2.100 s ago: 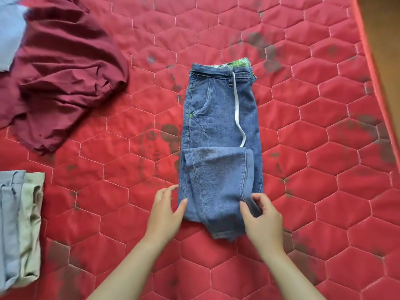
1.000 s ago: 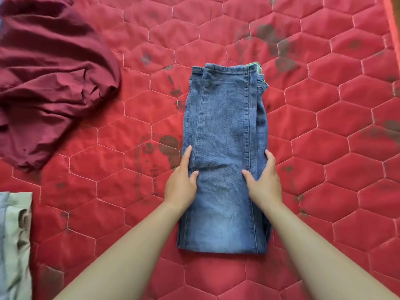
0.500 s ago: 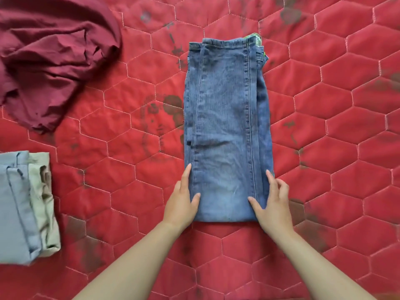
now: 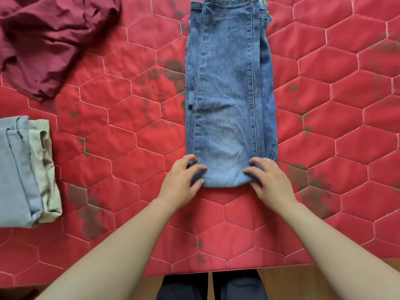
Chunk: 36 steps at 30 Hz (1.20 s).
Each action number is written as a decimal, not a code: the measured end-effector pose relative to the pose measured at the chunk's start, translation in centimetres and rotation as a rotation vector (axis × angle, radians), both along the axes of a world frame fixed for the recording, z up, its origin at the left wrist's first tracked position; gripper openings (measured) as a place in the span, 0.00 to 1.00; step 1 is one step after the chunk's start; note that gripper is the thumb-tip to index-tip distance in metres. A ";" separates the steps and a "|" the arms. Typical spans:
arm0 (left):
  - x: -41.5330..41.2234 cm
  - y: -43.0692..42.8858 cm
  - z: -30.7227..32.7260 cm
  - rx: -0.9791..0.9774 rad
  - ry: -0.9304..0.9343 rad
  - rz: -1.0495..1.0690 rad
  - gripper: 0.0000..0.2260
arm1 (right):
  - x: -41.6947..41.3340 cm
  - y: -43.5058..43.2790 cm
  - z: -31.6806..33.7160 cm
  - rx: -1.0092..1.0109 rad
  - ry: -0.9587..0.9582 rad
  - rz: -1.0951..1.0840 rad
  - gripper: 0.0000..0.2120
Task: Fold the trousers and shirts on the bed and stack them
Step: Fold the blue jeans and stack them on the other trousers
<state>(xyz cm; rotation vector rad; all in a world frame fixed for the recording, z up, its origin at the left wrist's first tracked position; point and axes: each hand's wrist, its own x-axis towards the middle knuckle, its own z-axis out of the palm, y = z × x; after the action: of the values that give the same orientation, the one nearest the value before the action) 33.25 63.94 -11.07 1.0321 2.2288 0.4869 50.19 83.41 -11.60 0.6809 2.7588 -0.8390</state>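
Left hand (image 4: 181,177): fingers curled over the near left corner of the folded jeans (image 4: 229,94), thumb against the near fold edge; the denim is pinched between them. Right hand (image 4: 269,180): the same hold on the near right corner, fingers bent on top, thumb at the edge. The near edge bunches slightly between the two hands.

The jeans lie as a long narrow folded strip, running away from the person at the middle of the red quilted bed cover (image 4: 350,131), the far end reaching the top of the view. The cover shows dark stains.

To the left, well apart from the jeans, a stack of folded trousers (image 4: 23,174), grey-blue over pale green, lies flat. A maroon shirt (image 4: 52,42) lies crumpled at far left. The person's dark-clad legs (image 4: 212,286) stand at the bed's near edge.
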 end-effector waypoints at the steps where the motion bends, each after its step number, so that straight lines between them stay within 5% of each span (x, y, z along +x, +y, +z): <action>1: -0.1 0.1 0.1 0.003 -0.004 0.009 0.14 | -0.3 0.1 0.1 -0.012 0.042 -0.031 0.13; 10: -1.7 1.3 6.2 0.161 -0.065 0.080 0.11 | -3.6 2.2 7.0 -0.010 0.151 -0.293 0.04; 19: -3.6 4.5 13.6 0.388 -0.265 0.446 0.08 | -6.3 5.7 14.8 -0.170 0.344 -0.401 0.06; 26: -12.8 15.8 11.5 0.551 -0.322 0.845 0.10 | -17.1 14.2 13.1 -0.051 0.492 -0.506 0.09; 31: -15.7 18.7 5.7 0.215 -0.189 0.673 0.43 | -19.9 15.0 7.7 0.145 0.226 -0.307 0.28; 34: -13.4 17.4 1.7 -0.103 -0.063 0.554 0.47 | -18.3 12.9 3.4 0.137 -0.024 -0.251 0.31; 36: -12.1 16.8 0.1 -0.123 -0.054 0.613 0.45 | -17.9 12.4 1.6 0.111 -0.027 -0.328 0.30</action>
<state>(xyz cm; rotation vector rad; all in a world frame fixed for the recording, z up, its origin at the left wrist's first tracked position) 21.19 80.71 -10.97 0.2497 2.4693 0.6127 32.28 95.81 -9.95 1.1797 2.7260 -0.7281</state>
